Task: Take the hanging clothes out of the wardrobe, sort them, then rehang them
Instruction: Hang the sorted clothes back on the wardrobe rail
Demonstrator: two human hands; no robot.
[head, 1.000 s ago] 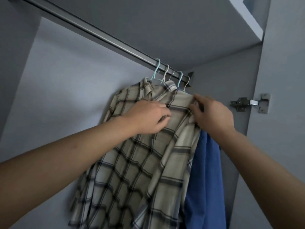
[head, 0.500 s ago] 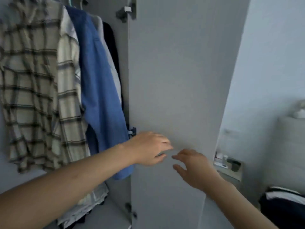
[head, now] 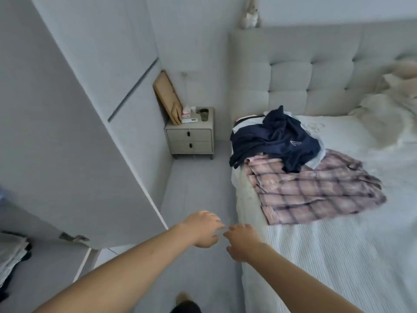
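- Head view: I see my left hand and my right hand stretched out low over the grey floor, just beside the near left edge of the white ribbed bed. Both grips hold nothing; the fingers look loosely bent, nearly touching each other, though motion blur softens them.
- Head view: the clothes taken out so far lie near the bed's left edge toward the padded headboard: a crumpled dark navy garment on top of a spread pink-and-grey plaid shirt.
- Head view: the open grey wardrobe door stands to my left.
- My judgement: the navy piece overlaps the plaid one, so pulling either could drag both off the bed's edge onto the floor. Swinging back toward the wardrobe, my left arm could also knock the door's edge.
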